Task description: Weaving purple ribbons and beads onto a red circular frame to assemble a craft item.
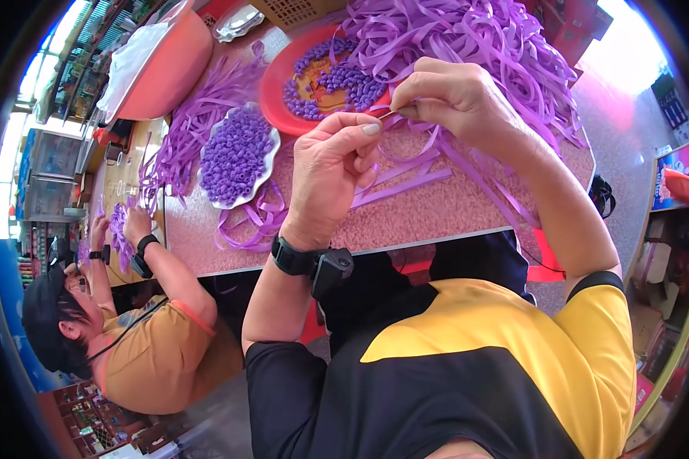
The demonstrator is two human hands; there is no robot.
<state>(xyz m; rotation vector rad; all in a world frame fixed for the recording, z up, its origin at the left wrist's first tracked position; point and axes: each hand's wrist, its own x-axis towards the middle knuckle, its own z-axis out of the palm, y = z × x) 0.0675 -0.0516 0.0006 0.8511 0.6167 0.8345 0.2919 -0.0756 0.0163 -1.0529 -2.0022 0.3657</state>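
Observation:
My left hand (325, 172) is closed in a pinch, thumb against forefinger, above the near side of a red plate (272, 99). Facing it, my right hand (455, 99) pinches too. A thin, pale, needle-like piece (387, 115) spans the two sets of fingertips; its exact kind is too small to tell. Purple beads (352, 83) lie scattered on the red plate behind my fingers. Loose purple ribbons (409, 180) run over the table under my hands. Left of my left hand stands a white scalloped dish (272, 157) heaped with purple beads (236, 153).
A big tangle of purple ribbon (467, 38) covers the far right of the pink table (436, 210). More ribbon (210, 99) lies at the left, near a large pink basin (180, 61). At the left, another person (149, 352) handles purple strips. A tan basket (298, 11) stands at the back.

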